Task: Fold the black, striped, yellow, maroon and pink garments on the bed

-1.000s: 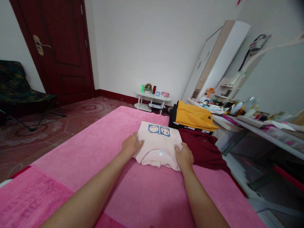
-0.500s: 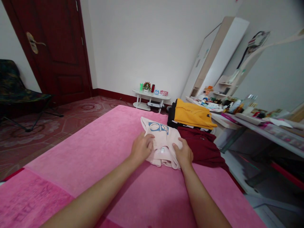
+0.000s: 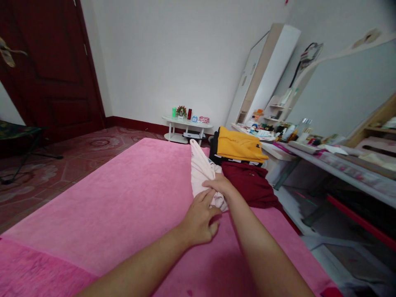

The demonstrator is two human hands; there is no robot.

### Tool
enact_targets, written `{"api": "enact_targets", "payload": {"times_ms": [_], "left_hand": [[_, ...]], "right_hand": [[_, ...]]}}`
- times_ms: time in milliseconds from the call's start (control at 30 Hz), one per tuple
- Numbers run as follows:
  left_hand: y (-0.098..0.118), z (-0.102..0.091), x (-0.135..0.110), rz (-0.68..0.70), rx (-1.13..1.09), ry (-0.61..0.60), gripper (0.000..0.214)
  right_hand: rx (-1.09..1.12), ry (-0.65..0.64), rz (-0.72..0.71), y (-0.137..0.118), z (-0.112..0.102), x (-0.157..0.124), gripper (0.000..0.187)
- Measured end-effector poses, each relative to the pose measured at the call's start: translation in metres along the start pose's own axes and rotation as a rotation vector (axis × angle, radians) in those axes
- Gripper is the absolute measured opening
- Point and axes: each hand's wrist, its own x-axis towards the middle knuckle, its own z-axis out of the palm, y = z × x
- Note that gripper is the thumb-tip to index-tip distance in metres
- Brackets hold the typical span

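Observation:
A pale pink T-shirt point(image 3: 199, 171) lies on the pink bedspread, folded into a narrow, slightly crumpled strip. Only a sliver of its blue print shows near the right side. My right hand point(image 3: 219, 183) reaches across the shirt's middle, its fingers closed on the cloth and pointing left. Nearer to me, my left hand point(image 3: 201, 218) rests at the shirt's near left edge; its fingers are apart, the fingertips touch the fabric, and the thumb is off it. A folded dark red garment point(image 3: 250, 185) lies just right of the shirt.
Behind the red garment is a stack with a yellow garment point(image 3: 241, 144) on top of black ones. A dressing table point(image 3: 334, 165) crowded with bottles stands along the right. A small white side table point(image 3: 185, 122) holds several items by the wall. The pink bedspread point(image 3: 123, 198) spreads out leftward.
The T-shirt's right side has been folded over to the left, covering most of the print. My right hand has moved left with it; my left hand has come nearer to me. The view has turned right.

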Motion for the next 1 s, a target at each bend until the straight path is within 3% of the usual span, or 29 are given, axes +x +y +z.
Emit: {"api": "enact_targets", "payload": {"times_ms": [100,200,300,400,533,633,800,900,1000], "left_hand": [[-0.008,0.000,0.000,-0.053,-0.175,0.189,0.026],[-0.018,-0.007,-0.002,-0.174,-0.303,0.373,0.030],[-0.025,-0.015,-0.006,-0.258,-0.329,0.443,0.028],[-0.023,-0.016,-0.010,-0.247,-0.365,0.329,0.029],[-0.016,-0.009,-0.012,-0.160,-0.373,0.096,0.035],[-0.019,-0.002,-0.010,-0.208,-0.330,0.068,0.036],[-0.034,0.005,-0.008,-0.369,-0.261,0.045,0.027],[-0.037,0.006,-0.009,-0.374,-0.241,-0.028,0.026],[-0.035,0.007,-0.011,-0.352,-0.239,-0.042,0.027]], "right_hand": [[-0.126,0.078,0.045,-0.005,0.000,-0.003,0.042],[-0.197,0.193,-0.059,-0.009,0.002,-0.022,0.039],[-0.228,0.228,-0.162,-0.007,-0.004,-0.048,0.033],[-0.315,0.291,-0.293,0.003,-0.027,-0.067,0.023],[-0.505,0.319,-0.391,0.024,-0.077,-0.071,0.013],[-0.572,0.288,-0.446,0.040,-0.107,-0.068,0.006],[-0.451,0.278,-0.551,0.053,-0.115,-0.073,0.005],[-0.405,0.360,-0.564,0.056,-0.116,-0.076,0.007],[-0.461,0.468,-0.571,0.057,-0.134,-0.073,0.011]]}}
